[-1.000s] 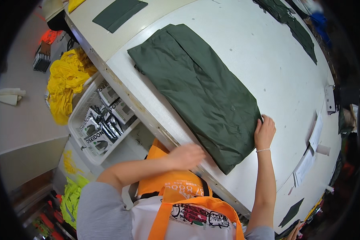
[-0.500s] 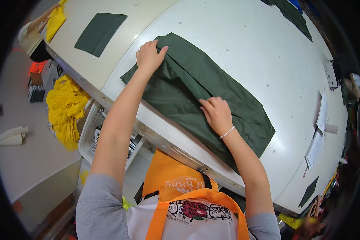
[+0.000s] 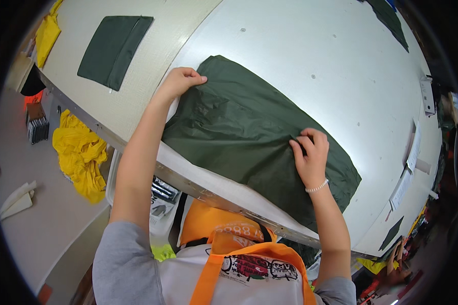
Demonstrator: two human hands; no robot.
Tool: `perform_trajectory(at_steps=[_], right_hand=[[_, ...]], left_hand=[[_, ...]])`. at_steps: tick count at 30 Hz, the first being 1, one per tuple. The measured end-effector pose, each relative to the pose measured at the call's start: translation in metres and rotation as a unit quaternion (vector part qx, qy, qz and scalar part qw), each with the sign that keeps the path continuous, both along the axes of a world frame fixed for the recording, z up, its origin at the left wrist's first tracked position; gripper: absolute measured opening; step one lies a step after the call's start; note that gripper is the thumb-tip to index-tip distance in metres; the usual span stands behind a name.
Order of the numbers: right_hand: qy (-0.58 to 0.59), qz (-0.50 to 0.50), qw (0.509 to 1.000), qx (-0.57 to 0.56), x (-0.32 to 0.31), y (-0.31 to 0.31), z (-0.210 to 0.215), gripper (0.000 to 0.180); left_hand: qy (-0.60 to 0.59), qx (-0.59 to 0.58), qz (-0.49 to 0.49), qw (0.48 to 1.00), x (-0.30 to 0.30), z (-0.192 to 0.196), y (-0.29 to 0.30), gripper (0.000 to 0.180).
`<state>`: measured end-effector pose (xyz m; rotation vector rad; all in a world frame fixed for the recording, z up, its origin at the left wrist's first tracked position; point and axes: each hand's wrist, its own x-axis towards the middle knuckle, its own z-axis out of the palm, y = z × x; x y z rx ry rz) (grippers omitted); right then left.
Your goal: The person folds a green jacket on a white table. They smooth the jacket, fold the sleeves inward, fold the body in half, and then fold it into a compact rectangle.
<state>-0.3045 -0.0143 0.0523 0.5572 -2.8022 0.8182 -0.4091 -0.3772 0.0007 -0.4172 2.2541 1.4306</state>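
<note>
A dark green piece of thin, shiny fabric [image 3: 234, 127], perhaps a garment, lies across the white table with creases running through it. At its upper left edge, my left hand [image 3: 184, 81] pinches the cloth between thumb and fingers. Farther right, my right hand [image 3: 313, 157], with a beaded bracelet at the wrist, has its fingers curled and gathers a bit of the cloth. Small folds spread out from that grip. The near edge of the fabric lies along the table's front edge.
On the table [image 3: 290, 30], a folded dark green cloth [image 3: 114, 51] lies at the far left. Papers [image 3: 402, 188] lie along the right side. A yellow fabric heap [image 3: 79, 155] is on the left, beside a white basket [image 3: 160, 218]. Another person's hands [image 3: 396, 256] show at lower right.
My right hand has moved right along the fabric, and my left hand now pinches its edge. The long dark fold between them has flattened out. The whole view has shifted slightly.
</note>
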Motion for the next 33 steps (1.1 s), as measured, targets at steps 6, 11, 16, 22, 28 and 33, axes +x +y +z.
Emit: perform_trajectory(at_steps=[6,11,16,22,28,33], right_hand=[[-0.16,0.08,0.984,0.011,-0.024,-0.041,-0.007,0.028],[-0.302,0.179,0.932,-0.093,-0.05,-0.115,0.002,0.027],[-0.01,0.129,0.99,-0.055,-0.08,-0.136,-0.024,0.013],[-0.007,0.069,0.997,0.043,-0.097,-0.13,-0.053,0.039],[-0.407,-0.011,0.912,0.055,-0.17,-0.1,-0.032,0.083],[-0.515,0.004,0.857,-0.011,-0.177,-0.093,-0.027,0.071]], left_hand=[[0.037,0.035,0.035,0.998,0.008,-0.011,-0.01,0.02],[0.032,0.047,0.02,0.998,0.004,-0.009,-0.018,0.024],[0.174,0.044,0.218,0.959,0.037,0.004,-0.048,0.022],[0.17,-0.049,0.386,0.905,0.212,-0.025,0.007,0.041],[0.205,-0.202,0.243,0.926,0.204,-0.021,0.066,0.051],[0.263,-0.211,0.196,0.921,0.151,-0.046,0.056,0.046]])
